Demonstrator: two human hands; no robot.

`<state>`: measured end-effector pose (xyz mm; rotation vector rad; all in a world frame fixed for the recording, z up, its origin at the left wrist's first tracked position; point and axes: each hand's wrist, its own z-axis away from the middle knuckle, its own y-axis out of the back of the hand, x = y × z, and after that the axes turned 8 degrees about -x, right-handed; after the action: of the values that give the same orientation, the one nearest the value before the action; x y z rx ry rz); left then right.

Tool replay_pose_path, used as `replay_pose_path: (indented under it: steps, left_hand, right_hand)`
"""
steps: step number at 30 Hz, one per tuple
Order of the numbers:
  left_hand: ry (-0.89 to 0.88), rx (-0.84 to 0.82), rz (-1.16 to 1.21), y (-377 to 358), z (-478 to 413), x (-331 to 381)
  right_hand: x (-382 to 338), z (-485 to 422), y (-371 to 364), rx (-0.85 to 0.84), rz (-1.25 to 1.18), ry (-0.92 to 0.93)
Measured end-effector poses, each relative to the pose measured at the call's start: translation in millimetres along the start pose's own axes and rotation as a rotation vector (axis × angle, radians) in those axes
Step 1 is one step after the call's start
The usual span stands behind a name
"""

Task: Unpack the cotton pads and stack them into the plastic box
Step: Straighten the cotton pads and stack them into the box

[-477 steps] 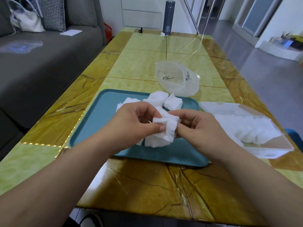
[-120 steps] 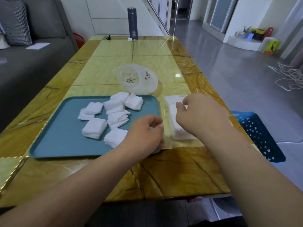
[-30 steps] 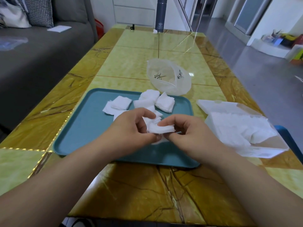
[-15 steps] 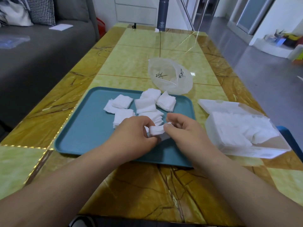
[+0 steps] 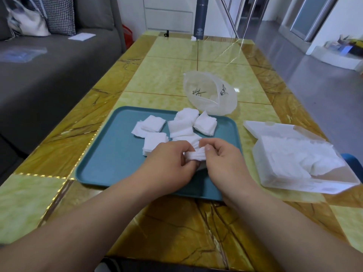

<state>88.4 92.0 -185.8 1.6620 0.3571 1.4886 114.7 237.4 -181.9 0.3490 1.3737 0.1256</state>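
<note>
A view from a head-worn camera looked down at a glossy yellow-green table [image 5: 172,75] where a person was sorting white cotton pads. Both hands met over the near edge of a teal tray [image 5: 110,154]. The left hand [image 5: 169,163] and the right hand [image 5: 222,161] each had fingers and thumb curled in, pinching the opposite ends of a small stack of cotton pads [image 5: 195,155], which was held just above the tray. Further back on the tray lay several loose piles of pads [image 5: 153,124], some touching one another. Beyond the tray sat the crumpled, opened plastic bag [image 5: 212,97] the pads apparently came in. To the right of the tray stood the translucent plastic box [image 5: 259,165] with its lid [image 5: 261,126] folded back, and more pads [image 5: 294,156] lay untidily inside it. The step in hand appeared to be squaring a gathered bundle so that its edges lined up. The next move would likely call for keeping the bundle pressed together while carrying it right to the box, then setting it down flat without disturbing the pads already inside. Much of the task seemed left, given the piles on the tray.
</note>
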Motion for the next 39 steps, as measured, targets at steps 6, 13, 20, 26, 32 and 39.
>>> replay_pose_path:
  steps: [6,13,20,26,32,39]
  left_hand:
    - [0.009,0.1,0.03,23.3,-0.9,-12.1]
    - [-0.009,0.161,-0.023,23.1,-3.6,-20.6]
    - [-0.073,-0.075,-0.472,0.3,-27.0,-12.2]
    - [-0.081,-0.034,-0.533,-5.9,-24.9,-13.2]
    - [-0.059,0.018,-0.396,4.9,-10.4,-3.6]
    - [0.07,-0.025,-0.368,13.5,-18.6,-11.9]
  right_hand:
    - [-13.2,0.7,5.4,-0.166,0.062,0.066]
    - [-10.7,-2.7,3.3,-0.087,0.117,0.098]
    - [-3.8,-11.9,9.5,0.094,0.021,0.036]
    - [0.3,-12.2,15.9,0.094,-0.048,0.005]
    - [6.8,-10.4,22.6,0.03,-0.033,0.0]
    - [11.1,-11.4,23.4,0.013,-0.067,-0.009]
